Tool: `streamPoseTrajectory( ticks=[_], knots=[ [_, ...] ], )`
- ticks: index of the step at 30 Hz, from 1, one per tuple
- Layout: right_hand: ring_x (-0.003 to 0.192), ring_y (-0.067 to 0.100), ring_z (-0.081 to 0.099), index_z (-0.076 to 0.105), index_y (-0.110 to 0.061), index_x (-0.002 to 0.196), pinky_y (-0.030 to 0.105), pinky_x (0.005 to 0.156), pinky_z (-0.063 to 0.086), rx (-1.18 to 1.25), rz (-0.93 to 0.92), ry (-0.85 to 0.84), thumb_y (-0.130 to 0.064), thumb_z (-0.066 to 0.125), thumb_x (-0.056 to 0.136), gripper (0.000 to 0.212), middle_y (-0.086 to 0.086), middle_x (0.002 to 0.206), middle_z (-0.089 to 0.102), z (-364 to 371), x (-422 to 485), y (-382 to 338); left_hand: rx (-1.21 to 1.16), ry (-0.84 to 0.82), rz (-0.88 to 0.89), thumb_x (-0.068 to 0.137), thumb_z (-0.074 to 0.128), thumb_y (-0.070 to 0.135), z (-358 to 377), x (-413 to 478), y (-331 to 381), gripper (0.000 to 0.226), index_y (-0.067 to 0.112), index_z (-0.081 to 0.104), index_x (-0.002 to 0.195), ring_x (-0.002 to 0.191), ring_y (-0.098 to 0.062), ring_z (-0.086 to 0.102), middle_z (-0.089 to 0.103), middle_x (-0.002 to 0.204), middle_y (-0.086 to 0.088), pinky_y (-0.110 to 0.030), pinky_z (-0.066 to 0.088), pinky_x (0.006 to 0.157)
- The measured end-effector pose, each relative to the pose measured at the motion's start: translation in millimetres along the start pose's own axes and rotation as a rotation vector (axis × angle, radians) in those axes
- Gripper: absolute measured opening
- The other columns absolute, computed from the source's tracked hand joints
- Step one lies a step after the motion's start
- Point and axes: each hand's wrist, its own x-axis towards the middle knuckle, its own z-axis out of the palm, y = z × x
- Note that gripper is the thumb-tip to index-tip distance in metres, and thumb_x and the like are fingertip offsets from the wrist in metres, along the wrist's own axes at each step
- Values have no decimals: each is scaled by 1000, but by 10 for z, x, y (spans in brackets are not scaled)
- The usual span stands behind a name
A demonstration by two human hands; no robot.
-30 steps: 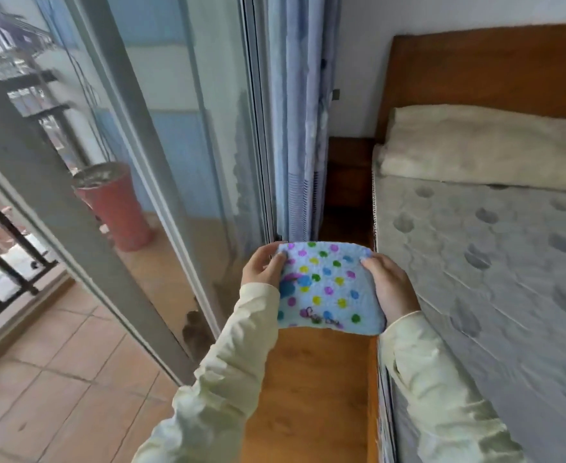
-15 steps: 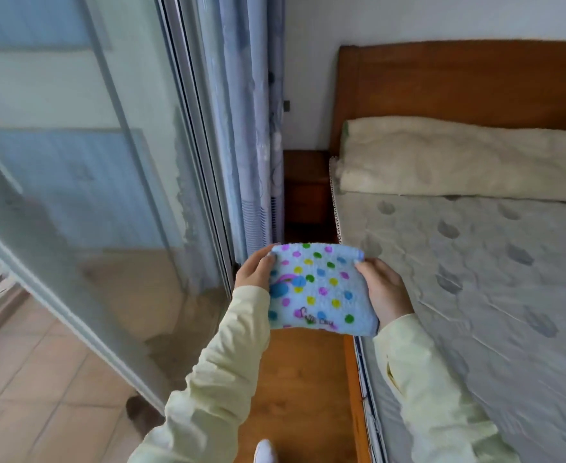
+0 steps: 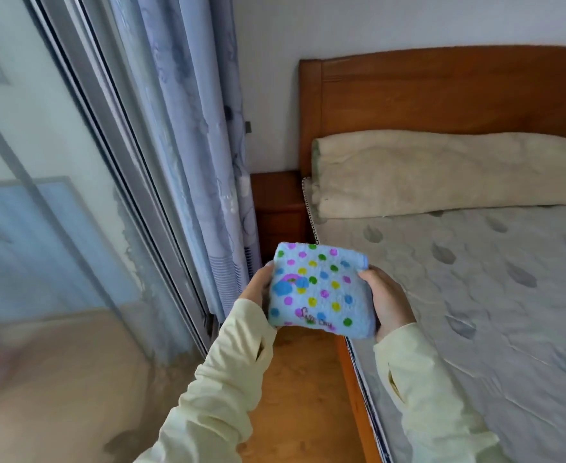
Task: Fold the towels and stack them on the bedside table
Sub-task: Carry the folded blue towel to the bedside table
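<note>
A folded light-blue towel with coloured dots is held in the air between both hands, above the wooden floor beside the bed. My left hand grips its left edge and my right hand grips its right edge. The brown wooden bedside table stands farther ahead in the corner, between the curtain and the headboard, and what I see of its top is bare.
A bed with a grey patterned mattress, a cream pillow and a wooden headboard fills the right side. A blue curtain and a sliding glass door line the left. A narrow strip of wooden floor runs between them.
The view has swung to the right and moved forward along the bed, so the bedside table and headboard look nearer. Both hands keep hold of the folded towel.
</note>
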Motion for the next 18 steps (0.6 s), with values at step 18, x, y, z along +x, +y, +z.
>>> streamPoseTrajectory(
  ticks=[18],
  knots=[
    [101,33,64,64,-9,111,53,87,51,244,78,-84,-31,54,90,31,16,112,66,426,2908,-939,-104,5,180,87,58,22,979,2494,1412,42,4,53,124,62,-23,68,67,93,-15,-35,58,61]
  ],
)
